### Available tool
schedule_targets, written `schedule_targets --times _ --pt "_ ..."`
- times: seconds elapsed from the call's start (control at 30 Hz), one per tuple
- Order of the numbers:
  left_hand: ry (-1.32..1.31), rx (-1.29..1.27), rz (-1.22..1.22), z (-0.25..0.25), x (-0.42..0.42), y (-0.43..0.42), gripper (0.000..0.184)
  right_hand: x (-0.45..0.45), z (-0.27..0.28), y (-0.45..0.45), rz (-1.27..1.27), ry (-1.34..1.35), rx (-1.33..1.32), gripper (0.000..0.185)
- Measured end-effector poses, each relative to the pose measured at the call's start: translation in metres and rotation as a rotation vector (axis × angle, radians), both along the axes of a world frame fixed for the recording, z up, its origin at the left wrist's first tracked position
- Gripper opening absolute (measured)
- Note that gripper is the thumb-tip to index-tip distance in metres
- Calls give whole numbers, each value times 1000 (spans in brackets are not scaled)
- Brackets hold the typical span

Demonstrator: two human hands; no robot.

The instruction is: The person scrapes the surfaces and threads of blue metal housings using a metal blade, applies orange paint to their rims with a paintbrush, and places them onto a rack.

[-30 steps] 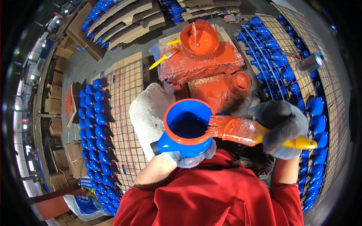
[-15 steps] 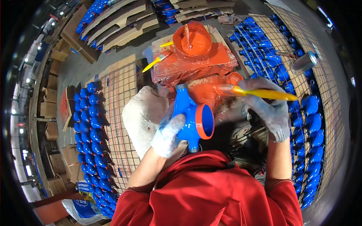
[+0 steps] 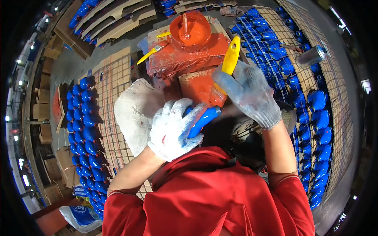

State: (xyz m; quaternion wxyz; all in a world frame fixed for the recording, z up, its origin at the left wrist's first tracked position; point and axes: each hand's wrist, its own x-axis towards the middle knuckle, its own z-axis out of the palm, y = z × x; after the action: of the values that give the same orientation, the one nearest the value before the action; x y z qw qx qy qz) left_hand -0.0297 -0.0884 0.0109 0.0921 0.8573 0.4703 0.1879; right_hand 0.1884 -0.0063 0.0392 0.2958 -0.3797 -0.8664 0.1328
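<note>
My left hand (image 3: 173,129), in a white work glove, is closed over a glossy blue metal pipe fitting (image 3: 206,118). One narrow blue end of it points out to the right; the glove covers most of the rest. My right hand (image 3: 254,94), in a paint-stained grey-white glove, grips a paintbrush (image 3: 231,57) with a yellow handle. The handle points up and the orange-red bristles point down, close above the fitting. I cannot tell whether the bristles touch it.
Ahead, an orange-red paint bucket (image 3: 197,33) with a brush in it stands on a paint-covered block (image 3: 177,63). Another yellow-handled brush (image 3: 149,55) lies beside it. Rows of blue fittings (image 3: 80,133) line racks left and right. A metal can (image 3: 312,56) lies at right.
The fitting has turned in my left hand, so its orange-rimmed opening is out of sight. The brush has swung from level to upright, bristles down, and moved left toward the fitting.
</note>
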Motion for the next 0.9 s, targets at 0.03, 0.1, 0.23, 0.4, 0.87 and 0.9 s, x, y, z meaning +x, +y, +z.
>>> schedule_targets --times 0.03,0.1,0.23,0.4,0.87,0.9 --pt "-2 -4 5 -1 -1 1 74 1 -8 2 65 -138 355 26" --pt "-6 -11 15 -2 -1 3 74 -2 -5 -3 68 -125 365 26" --pt "-174 -133 100 -5 -4 9 72 -4 3 -17 50 42 127 20" --pt "-1048 -879 240 -16 -9 12 75 0 10 -27 7 341 -40 15" --pt "-2345 -1885 -793 -32 17 2 62 17 -70 -15 257 1463 -749 24" --pt "-2411 -1950 -933 -36 20 3 61 16 -74 -14 231 1518 -794 24"
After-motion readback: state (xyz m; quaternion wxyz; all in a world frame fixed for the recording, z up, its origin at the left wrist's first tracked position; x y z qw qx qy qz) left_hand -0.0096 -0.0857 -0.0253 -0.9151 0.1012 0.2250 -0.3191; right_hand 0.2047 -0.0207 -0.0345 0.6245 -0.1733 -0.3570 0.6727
